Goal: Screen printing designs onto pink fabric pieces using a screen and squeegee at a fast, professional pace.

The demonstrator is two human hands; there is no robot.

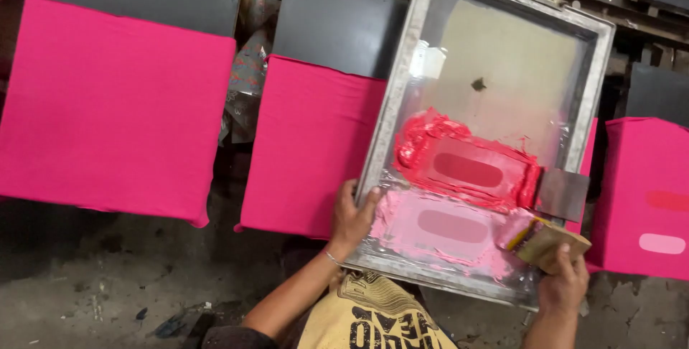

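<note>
**Screen frame held, squeegee at its corner**

Left hand [350,218] grip clamps near edge of metal screen frame [402,83], over pink cloth [308,141]. Right hand [563,277] grip closed on wooden squeegee [542,238] at frame's near-right corner, beside pink ink [445,227]; red ink [459,166] farther in.

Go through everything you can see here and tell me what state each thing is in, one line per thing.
Left hand: gripping the frame's lower left edge.
Right hand: closed on the squeegee.
Squeegee: tilted, resting in the pink ink.
Printing frame: lying over a fabric panel, mesh smeared with ink.
Red ink: spread thick around an oblong stencil.
Pink ink: spread thin below the red.
Scraper: resting against the red ink.
Right fabric panel: already printed.
Left fabric panel: blank.
</note>
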